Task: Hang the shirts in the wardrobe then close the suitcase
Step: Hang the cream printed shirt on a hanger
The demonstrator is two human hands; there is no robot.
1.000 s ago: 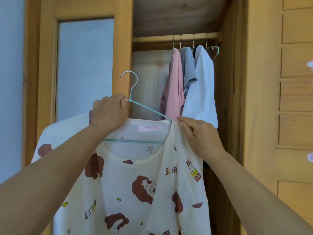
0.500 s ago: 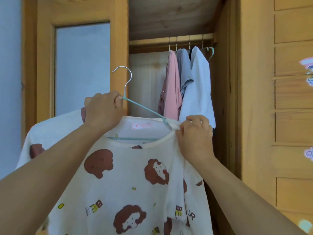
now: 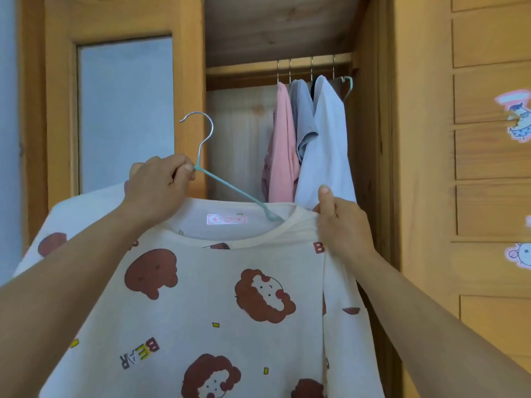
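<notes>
A cream shirt (image 3: 218,305) printed with brown bears hangs on a teal wire hanger (image 3: 230,188) in front of me. My left hand (image 3: 156,186) grips the hanger at its neck, just below the metal hook. My right hand (image 3: 342,222) pinches the shirt's right shoulder by the collar, thumb pointing up. Behind them is the open wardrobe, whose wooden rail (image 3: 278,66) carries a pink shirt (image 3: 280,150), a grey-blue shirt (image 3: 304,122) and a white shirt (image 3: 329,145). The suitcase is out of view.
An empty teal hanger (image 3: 347,86) hangs at the rail's right end. The rail's left half is bare. A wooden door with a frosted pane (image 3: 126,116) stands to the left, and a panelled door with cartoon stickers (image 3: 518,116) to the right.
My right hand has turned so the thumb points up and has pulled the shirt's shoulder over the hanger's right end. The front of the shirt now hangs flatter.
</notes>
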